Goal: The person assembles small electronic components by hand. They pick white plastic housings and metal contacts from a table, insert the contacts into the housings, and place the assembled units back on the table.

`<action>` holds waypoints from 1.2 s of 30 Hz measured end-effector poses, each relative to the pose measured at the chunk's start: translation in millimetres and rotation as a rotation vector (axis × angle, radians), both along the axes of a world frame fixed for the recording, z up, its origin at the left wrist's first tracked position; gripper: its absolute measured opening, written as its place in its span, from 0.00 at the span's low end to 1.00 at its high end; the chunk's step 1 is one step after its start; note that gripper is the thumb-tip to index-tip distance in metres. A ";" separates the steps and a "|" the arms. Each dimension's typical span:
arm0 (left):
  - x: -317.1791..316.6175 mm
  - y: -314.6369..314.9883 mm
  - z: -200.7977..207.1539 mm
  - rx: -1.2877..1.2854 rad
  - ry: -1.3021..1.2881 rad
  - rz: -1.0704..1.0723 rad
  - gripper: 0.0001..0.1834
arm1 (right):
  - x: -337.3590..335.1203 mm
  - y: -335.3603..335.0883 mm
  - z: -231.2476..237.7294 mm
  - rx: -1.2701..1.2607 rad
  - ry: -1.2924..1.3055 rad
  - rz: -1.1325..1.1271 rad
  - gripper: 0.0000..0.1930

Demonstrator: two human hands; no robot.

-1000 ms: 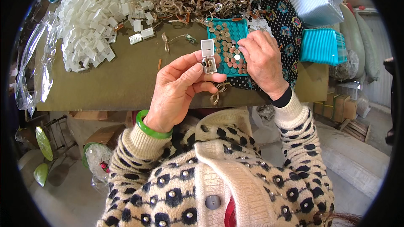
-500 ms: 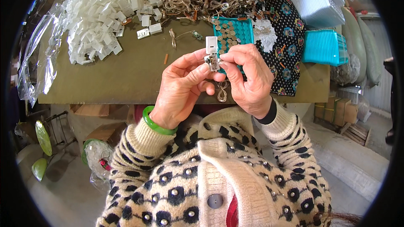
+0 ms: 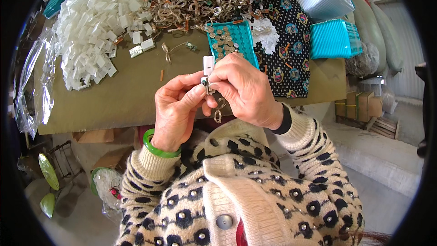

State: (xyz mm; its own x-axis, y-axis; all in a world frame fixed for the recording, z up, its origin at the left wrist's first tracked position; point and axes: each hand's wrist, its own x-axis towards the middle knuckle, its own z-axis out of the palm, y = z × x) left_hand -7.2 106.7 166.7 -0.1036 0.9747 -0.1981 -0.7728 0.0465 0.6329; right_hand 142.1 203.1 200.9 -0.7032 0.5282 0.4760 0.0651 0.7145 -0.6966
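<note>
My left hand (image 3: 175, 105) pinches a small white plastic battery case (image 3: 208, 65) between thumb and fingers, just above the table's near edge. The case's lid stands open on the far side, and metal contacts and a bit of green board show inside. A coiled clear wire (image 3: 218, 116) hangs below it. My right hand (image 3: 243, 89) is closed, thumb and index fingertips pressed against the right side of the case. Whatever lies between those fingertips is hidden. Beyond my right hand, a teal tray (image 3: 246, 41) holds several round button cells (image 3: 221, 38).
Heaped white cases (image 3: 95, 23) cover the far left of the table (image 3: 114, 105). Wired boards (image 3: 200, 0) pile up at the back. A dotted cloth (image 3: 291, 59), small white pieces (image 3: 265, 36) and stacked teal trays (image 3: 336, 38) lie right. One wired board (image 3: 167, 51) lies apart.
The whole view has shifted, so the table's things appear lower and further left. My right hand has turned over the case, its back now covering part of the teal tray. My left hand keeps its hold.
</note>
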 end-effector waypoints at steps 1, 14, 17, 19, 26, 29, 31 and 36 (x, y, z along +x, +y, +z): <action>0.4 -0.1 0.8 0.009 0.018 0.006 0.12 | 0.9 -0.2 1.7 -0.108 -0.010 0.002 0.05; 7.3 1.2 0.8 0.033 0.023 -0.013 0.09 | -8.0 -4.1 -1.7 -1.040 0.148 -0.005 0.24; 3.8 1.9 -2.3 0.070 -0.020 -0.013 0.10 | -5.8 -0.5 -1.1 -1.074 0.188 0.021 0.17; 0.3 2.0 -3.6 0.067 -0.050 -0.014 0.10 | -5.4 0.7 -1.6 -0.948 0.207 -0.067 0.15; -2.3 -0.6 -3.8 0.007 -0.095 -0.046 0.11 | -6.3 0.9 0.2 -0.889 0.247 -0.107 0.13; -2.3 -2.0 -2.4 0.005 -0.088 -0.071 0.11 | -6.2 3.0 4.3 -0.880 0.116 -0.107 0.14; -2.9 -2.5 -1.7 -0.002 -0.080 -0.069 0.11 | -6.7 2.4 7.1 -0.873 0.135 -0.083 0.14; -4.3 -2.6 -1.3 0.013 -0.117 -0.118 0.12 | -7.8 1.6 13.1 -0.815 0.121 -0.087 0.13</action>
